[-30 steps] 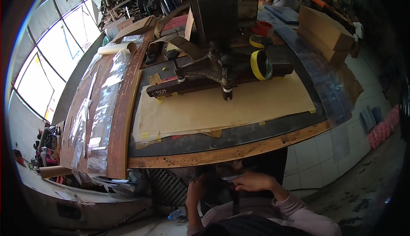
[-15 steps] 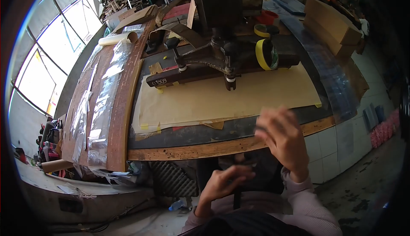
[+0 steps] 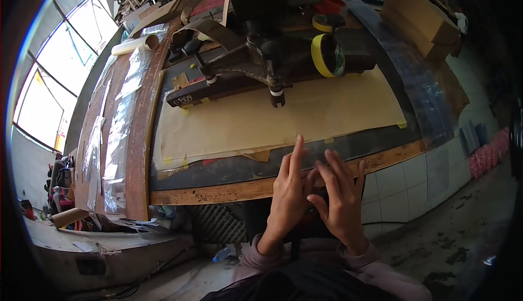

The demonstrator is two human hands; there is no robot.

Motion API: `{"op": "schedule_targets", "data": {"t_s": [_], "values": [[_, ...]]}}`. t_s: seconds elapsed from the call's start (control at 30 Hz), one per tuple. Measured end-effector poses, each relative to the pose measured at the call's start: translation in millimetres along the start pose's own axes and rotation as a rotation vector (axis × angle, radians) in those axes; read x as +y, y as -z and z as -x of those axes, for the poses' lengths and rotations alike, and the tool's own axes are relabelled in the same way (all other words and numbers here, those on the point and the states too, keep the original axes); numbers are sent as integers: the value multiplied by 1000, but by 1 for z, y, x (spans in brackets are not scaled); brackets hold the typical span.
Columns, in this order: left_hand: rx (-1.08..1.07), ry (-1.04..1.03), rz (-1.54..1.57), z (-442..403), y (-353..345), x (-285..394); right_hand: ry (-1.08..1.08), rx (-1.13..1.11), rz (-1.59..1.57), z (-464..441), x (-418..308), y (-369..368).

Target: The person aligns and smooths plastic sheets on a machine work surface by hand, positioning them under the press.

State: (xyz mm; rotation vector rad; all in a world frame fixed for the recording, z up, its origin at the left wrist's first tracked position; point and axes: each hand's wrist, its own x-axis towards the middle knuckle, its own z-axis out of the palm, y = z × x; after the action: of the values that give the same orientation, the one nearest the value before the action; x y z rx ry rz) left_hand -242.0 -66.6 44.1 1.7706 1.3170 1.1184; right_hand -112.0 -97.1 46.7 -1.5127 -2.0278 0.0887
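Observation:
My left hand (image 3: 287, 200) is raised in front of the bench's wooden front edge, its index finger stretched upward and the others loosely bent. Close beside it is my right hand (image 3: 340, 200), with the fingers spread apart. I see nothing held in either one; the fingertips come near each other, and whether they touch I cannot tell. Beyond them lies a large tan paper sheet (image 3: 321, 113) on a dark mat (image 3: 218, 176). A dark metal bar (image 3: 234, 87) with a clamp-like arm (image 3: 234, 67) rests across the sheet's far side.
Yellow tape rolls (image 3: 317, 55) hang on the machine's right side. Clear plastic strips (image 3: 122, 143) and a cardboard tube (image 3: 136, 45) lie on the left board. A cardboard box (image 3: 417, 20) and bluish plastic sheeting (image 3: 406, 83) are at right. The wooden edge (image 3: 245, 188) borders the bench.
My right hand has come down and slightly left, while my left hand has risen to meet it with fingers extending. The view has shifted, so the bench sits slightly further left.

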Motion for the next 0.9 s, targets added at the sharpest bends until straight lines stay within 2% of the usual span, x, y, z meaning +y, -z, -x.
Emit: {"op": "schedule_targets", "data": {"t_s": [0.07, 0.2, 0.3, 0.43, 0.63, 0.9], "values": [[21, -103, -181, 4, -6, -7, -35, -37, 23, 0, 5, -2], [167, -110, -603, 1, -5, 13, -62, -110, 97, -3, 16, -9], [67, -183, -700, -2, 1, 11, -39, -97, 158, -10, 24, -15], [-23, -132, -663, -9, -5, 1, -20, -90, 195, -23, 29, -17], [73, -121, -656, -16, -12, -12, 13, -79, 159, -41, 34, -17], [83, -140, -447, -14, -1, -18, 74, -72, 181, -58, 36, -29]]}}
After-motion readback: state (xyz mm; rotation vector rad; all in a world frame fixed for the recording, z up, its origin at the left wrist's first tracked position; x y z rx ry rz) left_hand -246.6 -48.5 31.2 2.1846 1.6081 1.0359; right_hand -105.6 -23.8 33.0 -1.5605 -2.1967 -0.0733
